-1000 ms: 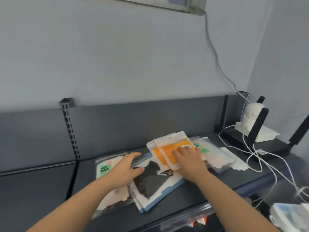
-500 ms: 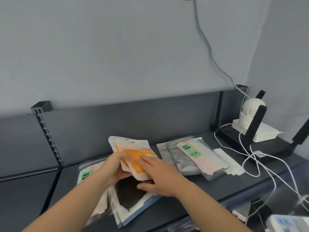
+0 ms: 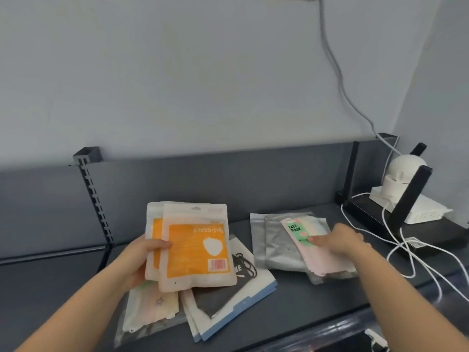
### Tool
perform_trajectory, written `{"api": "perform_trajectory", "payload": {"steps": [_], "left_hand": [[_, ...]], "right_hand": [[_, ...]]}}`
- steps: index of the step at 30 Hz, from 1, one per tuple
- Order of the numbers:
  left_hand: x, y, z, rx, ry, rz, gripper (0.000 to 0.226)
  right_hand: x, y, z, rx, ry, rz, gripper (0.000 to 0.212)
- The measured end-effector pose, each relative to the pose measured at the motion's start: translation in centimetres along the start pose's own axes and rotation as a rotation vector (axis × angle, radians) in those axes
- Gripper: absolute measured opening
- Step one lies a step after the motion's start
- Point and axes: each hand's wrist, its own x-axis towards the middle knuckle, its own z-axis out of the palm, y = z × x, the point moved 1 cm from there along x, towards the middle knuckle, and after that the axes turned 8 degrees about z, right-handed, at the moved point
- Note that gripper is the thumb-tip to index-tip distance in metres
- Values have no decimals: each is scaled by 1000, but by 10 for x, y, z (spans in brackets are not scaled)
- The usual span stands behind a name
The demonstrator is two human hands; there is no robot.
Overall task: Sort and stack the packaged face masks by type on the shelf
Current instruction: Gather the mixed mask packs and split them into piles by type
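Hands [image 3: 140, 260] [image 3: 341, 241] on orange packets [image 3: 196, 252], pink packet [image 3: 317, 257]

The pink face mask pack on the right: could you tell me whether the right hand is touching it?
Touching. The head view shows the thumb of the right hand lying on the green label of the pink face mask pack.

Dark grey shelf [image 3: 304, 301]: silver pouches [image 3: 276, 245] mid-deck; blue-edged black-mask packs [image 3: 228, 308] just left of them, clear pouch [image 3: 149, 311] further left, white cables [image 3: 411, 255] right.
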Motion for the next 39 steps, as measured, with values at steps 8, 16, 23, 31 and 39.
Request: {"api": "perform_trajectory", "payload": {"steps": [8,16,23,31,39], "left_hand": [[-27,-7,-48,-186,176,8,38],[-51,-10,-80,-302,258,37,18],[-75,-14,-101,-279,344,29,21],[-109,-12,-144,-255,385,53,37],[-126,1,-224,-304,369,84,47]], "right_hand": [[2,-10,-8,587,-77,-78,35],[-40,-51,-23,950,-194,-253,21],[-102,-107,40,812,-509,-377,22],[-177,-151,111,758,-710,-409,20],[-240,-191,170,-270,-187,-694,43]]}}
